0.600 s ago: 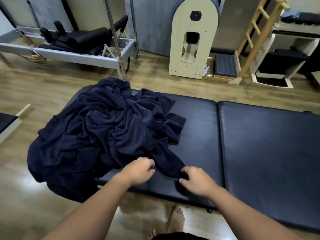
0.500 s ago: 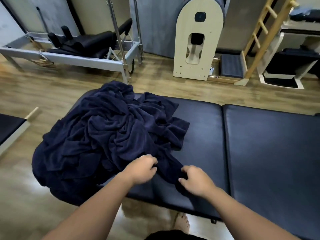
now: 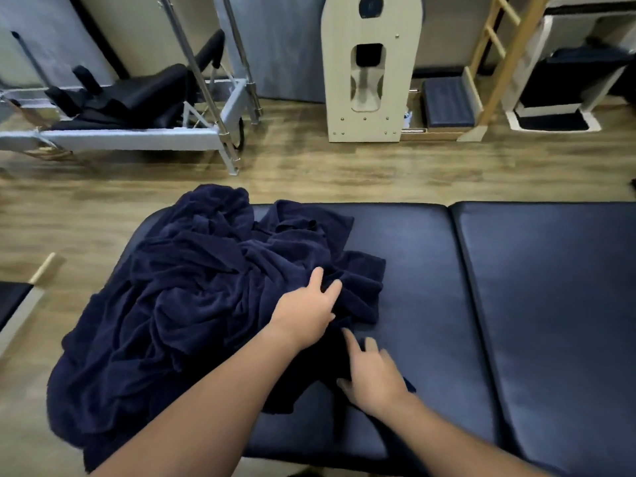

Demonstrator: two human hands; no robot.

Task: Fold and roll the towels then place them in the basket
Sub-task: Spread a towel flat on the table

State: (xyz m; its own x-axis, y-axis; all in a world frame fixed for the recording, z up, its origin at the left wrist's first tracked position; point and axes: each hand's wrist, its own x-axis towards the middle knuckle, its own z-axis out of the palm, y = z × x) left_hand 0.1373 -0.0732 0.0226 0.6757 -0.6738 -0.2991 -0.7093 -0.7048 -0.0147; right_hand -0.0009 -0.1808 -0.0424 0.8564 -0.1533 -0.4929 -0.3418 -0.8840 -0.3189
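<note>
A crumpled heap of navy towels [image 3: 192, 304] covers the left end of the dark padded table [image 3: 430, 270] and hangs over its left and near edges. My left hand [image 3: 306, 311] lies on the right part of the heap with its fingers stretched forward onto the cloth. My right hand [image 3: 371, 376] rests on a low towel corner near the table's front, fingers spread and pointing up and left. No basket is in view.
The table's right pad [image 3: 550, 304] stretches to the right edge of view. Behind, on the wooden floor, stand a metal-framed exercise machine [image 3: 137, 108], a pale wooden arched unit [image 3: 370, 74] and a wooden ladder [image 3: 499, 60]. A padded bench corner [image 3: 17, 301] sits at the left.
My left hand has moved forward onto the heap and its fingers have straightened. My right hand has uncurled and spread its fingers. The view has shifted closer and to the right.
</note>
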